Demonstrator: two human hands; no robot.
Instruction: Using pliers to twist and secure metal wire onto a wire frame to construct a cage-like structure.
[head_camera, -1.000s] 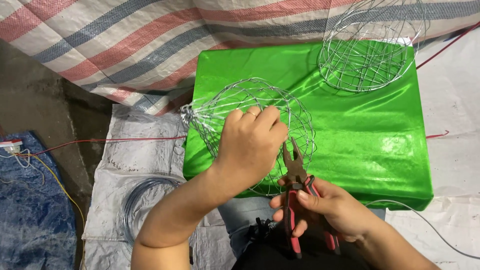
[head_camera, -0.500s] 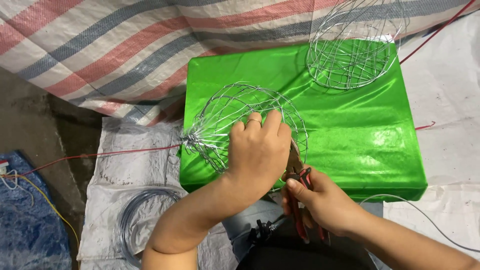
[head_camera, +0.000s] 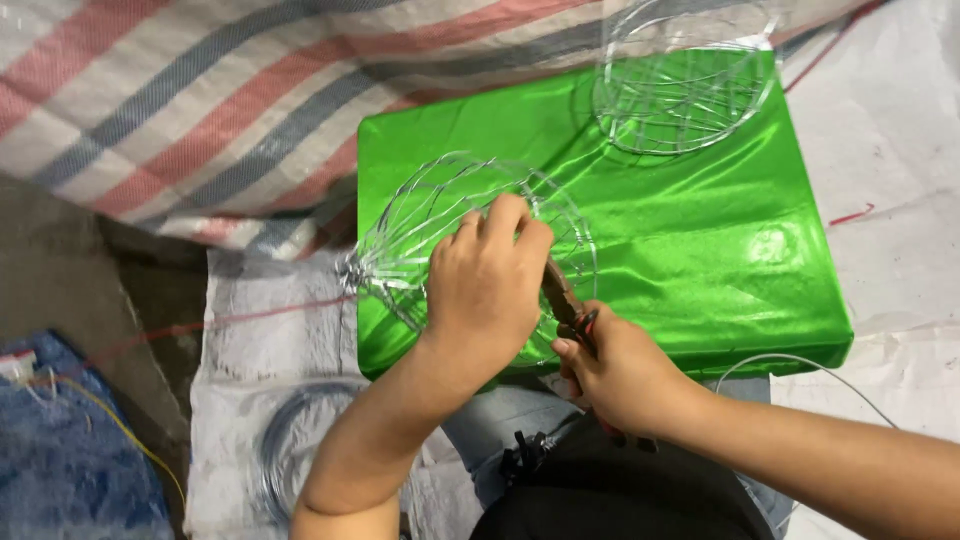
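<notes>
Left hand: my left hand (head_camera: 487, 290) sits on top of the wire basket frame (head_camera: 430, 235), fingers curled down over its wires and closed on them; knuckles face the camera, so I cannot tell what the fingertips pinch underneath.
Right hand: my right hand (head_camera: 620, 365) is just right of the left hand and nearer to me, fist wrapped tight around the handles of the pliers (head_camera: 563, 300).
Pliers: dark metal head with red on the grips, angled up and left from the right fist, the tip going in under the left hand; the tip itself is hidden, so I cannot tell what it bites.
Wire basket frame: thin silver wire, domed, lying on its side on the near left part of the green box (head_camera: 720, 240); its wires gather into a twisted bunch at the left, past the box edge.
Green box: shiny green wrapped surface, centre of the scene, in front of my lap.
Second wire frame: a second wire frame (head_camera: 685, 90) rests at the far right corner of the green box, well apart from both hands.
Floor cover: striped tarp (head_camera: 170, 100) far and left; white woven sack (head_camera: 250, 330) near left, with a coil of wire (head_camera: 290, 450) lying on it beside my left forearm.
Blue cloth: blue cloth (head_camera: 60, 460) at the near left edge.
</notes>
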